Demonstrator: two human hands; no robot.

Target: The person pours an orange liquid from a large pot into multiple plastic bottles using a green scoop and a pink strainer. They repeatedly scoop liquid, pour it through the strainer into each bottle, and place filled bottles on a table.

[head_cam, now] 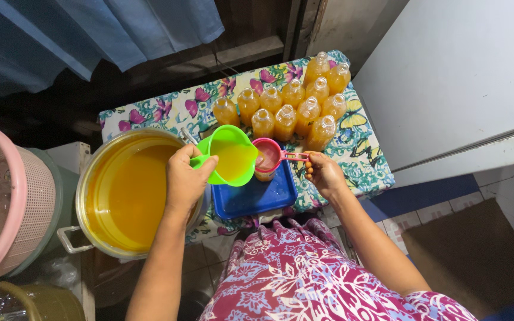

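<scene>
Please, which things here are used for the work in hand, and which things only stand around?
In use:
left hand holding green jug
right hand holding pink funnel by its handle
bottle under the funnel, on blue tray
pot of orange liquid
filled bottles

Standing around:
pink basket
blue curtain
grey cabinet

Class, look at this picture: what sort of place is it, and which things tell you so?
Probably a home kitchen corner used for bottling drinks: a big metal pot of orange liquid, filled plastic bottles on a floral-clothed table, and a tiled floor.
</scene>
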